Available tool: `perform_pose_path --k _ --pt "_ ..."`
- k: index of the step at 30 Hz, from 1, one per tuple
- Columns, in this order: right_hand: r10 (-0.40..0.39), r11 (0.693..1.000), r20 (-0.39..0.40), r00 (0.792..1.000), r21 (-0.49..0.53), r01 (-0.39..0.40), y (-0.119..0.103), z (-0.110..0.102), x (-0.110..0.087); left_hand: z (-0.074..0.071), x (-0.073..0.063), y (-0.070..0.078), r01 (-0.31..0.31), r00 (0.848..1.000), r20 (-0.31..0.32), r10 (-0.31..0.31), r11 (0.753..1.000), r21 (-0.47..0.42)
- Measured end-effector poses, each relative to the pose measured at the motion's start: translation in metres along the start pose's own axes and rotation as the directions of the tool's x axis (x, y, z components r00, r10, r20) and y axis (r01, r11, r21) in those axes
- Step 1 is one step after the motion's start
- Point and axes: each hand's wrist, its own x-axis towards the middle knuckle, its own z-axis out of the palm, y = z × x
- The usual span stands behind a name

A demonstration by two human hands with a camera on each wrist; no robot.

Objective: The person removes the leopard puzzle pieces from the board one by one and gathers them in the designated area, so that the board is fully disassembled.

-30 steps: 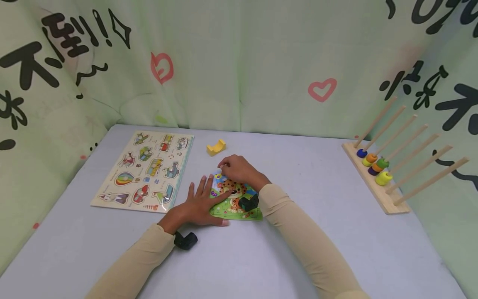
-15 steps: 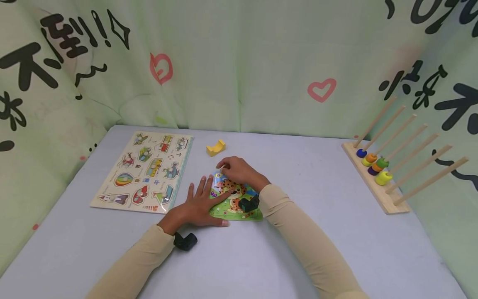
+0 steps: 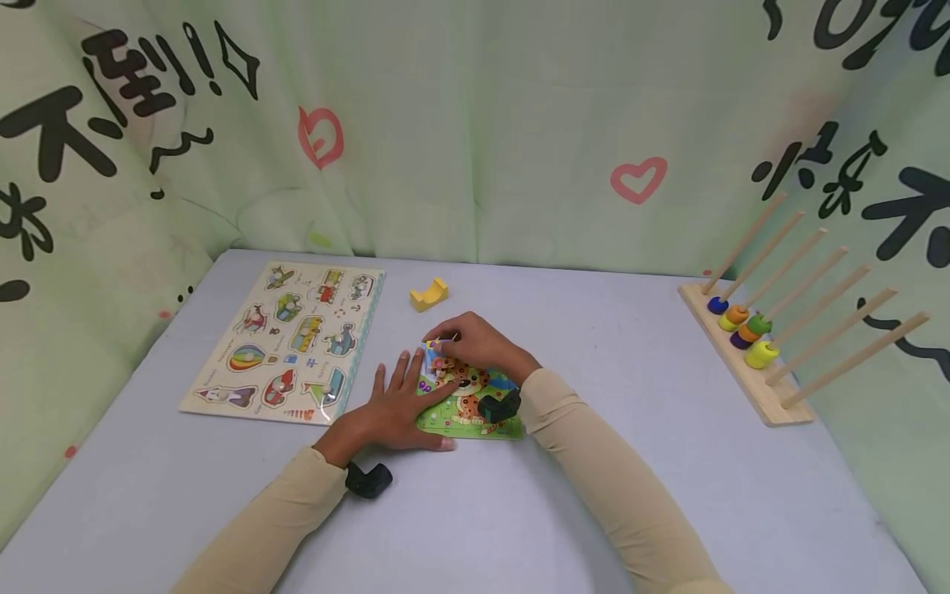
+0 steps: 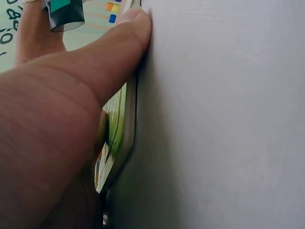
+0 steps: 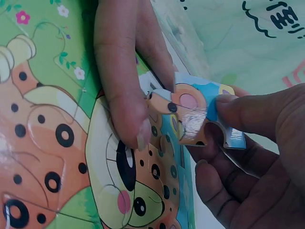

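A jigsaw puzzle (image 3: 475, 425) with a cartoon leopard on green grass lies at mid-table in the head view. My left hand (image 3: 393, 412) rests spread on its left side, thumb along the near edge. The left wrist view shows that thumb (image 4: 119, 43) beside the board's edge. Over the puzzle's top left corner is my right hand (image 3: 478, 340). Its thumb and fingers pinch a puzzle piece (image 5: 193, 114) printed with a spotted ear and blue sky. In the right wrist view the piece is tilted above the leopard's head (image 5: 143, 167); a left-hand finger lies across the picture.
A pale peg puzzle board (image 3: 285, 342) with vehicle pictures lies on the left. Behind the hands sits a yellow curved block (image 3: 429, 294). On the right stands a wooden rack (image 3: 750, 371) with upright pegs and several coloured beads. A printed curtain (image 3: 482, 148) surrounds the table.
My right hand has turned slightly and its fingertips have shifted a little left and down at the puzzle's top left corner. The left hand has stayed in place.
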Motion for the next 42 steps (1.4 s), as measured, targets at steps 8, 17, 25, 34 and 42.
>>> perform_pose_path --k 8,17,25,34,42 --pt "0.038 0.999 -0.068 0.997 0.013 -0.038 0.011 -0.014 -0.006 0.003 0.002 -0.002 0.015 1.000 -0.002 -0.015 1.000 0.020" --pt "0.107 0.994 -0.165 0.981 0.031 -0.103 0.031 -0.035 -0.014 0.005 0.003 -0.004 0.010 1.000 -0.007 -0.010 1.000 0.011" --pt "0.223 0.975 -0.231 0.947 0.059 -0.215 0.054 -0.060 -0.028 0.004 0.002 -0.004 0.012 1.000 -0.018 -0.011 1.000 0.014" --pt "0.318 0.948 -0.275 0.907 0.061 -0.314 0.074 -0.073 -0.045 0.003 0.001 -0.005 0.009 1.000 -0.024 -0.009 1.000 0.008" --pt "0.355 0.933 -0.303 0.885 0.051 -0.356 0.085 -0.074 -0.050 0.004 0.002 -0.003 -0.010 1.000 -0.029 0.009 1.000 -0.025"
